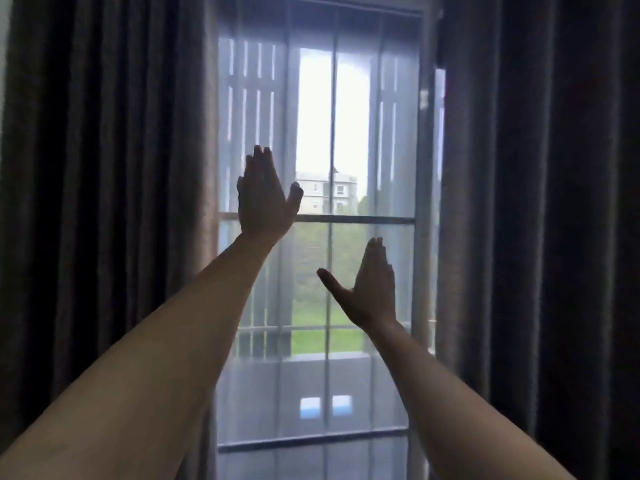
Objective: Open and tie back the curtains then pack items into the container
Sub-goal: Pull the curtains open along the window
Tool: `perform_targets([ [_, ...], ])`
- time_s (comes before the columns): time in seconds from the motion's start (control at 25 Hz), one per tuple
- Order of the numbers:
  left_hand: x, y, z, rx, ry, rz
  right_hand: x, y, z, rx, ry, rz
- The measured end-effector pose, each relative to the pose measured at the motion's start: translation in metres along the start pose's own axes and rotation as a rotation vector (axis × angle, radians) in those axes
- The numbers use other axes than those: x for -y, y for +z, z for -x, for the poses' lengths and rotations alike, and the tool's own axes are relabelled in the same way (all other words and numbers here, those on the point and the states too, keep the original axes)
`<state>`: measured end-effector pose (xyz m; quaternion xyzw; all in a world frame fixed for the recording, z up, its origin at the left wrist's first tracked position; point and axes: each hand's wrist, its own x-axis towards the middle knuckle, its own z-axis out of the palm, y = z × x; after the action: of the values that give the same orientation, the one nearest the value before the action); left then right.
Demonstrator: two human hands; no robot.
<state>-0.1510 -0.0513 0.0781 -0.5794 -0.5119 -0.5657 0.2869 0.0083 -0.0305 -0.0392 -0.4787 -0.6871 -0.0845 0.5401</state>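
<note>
window (349,133) lit; dark curtains (104,202) parted, hands flat.

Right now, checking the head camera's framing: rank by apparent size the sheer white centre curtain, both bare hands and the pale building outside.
Largest: sheer white centre curtain.
Next: left hand and right hand, about alike, unranked.
Smallest: pale building outside.

The left dark brown pleated fabric curtain (104,202) and the right dark brown pleated fabric curtain (536,202) hang parted. Between the 2, a sheer white curtain (311,393) covers the grey-framed window (363,220). The left hand (265,199) is raised higher than the right hand (370,289), both with straight fingers, perhaps touching the sheer white curtain.
</note>
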Motion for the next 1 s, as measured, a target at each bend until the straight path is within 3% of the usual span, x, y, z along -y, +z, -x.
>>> perform_targets([
  [0.4,-0.14,0.128,0.042,0.186,0.134,0.324,-0.155,-0.082,0.033,-0.152,0.359,0.337],
  [0.76,-0.215,0.253,0.04,0.361,0.254,0.611,-0.249,-0.072,0.0,-0.221,0.507,0.488],
  [1.0,-0.243,0.322,0.04,0.473,0.231,0.626,-0.284,-0.053,-0.025,-0.214,0.534,0.501],
])
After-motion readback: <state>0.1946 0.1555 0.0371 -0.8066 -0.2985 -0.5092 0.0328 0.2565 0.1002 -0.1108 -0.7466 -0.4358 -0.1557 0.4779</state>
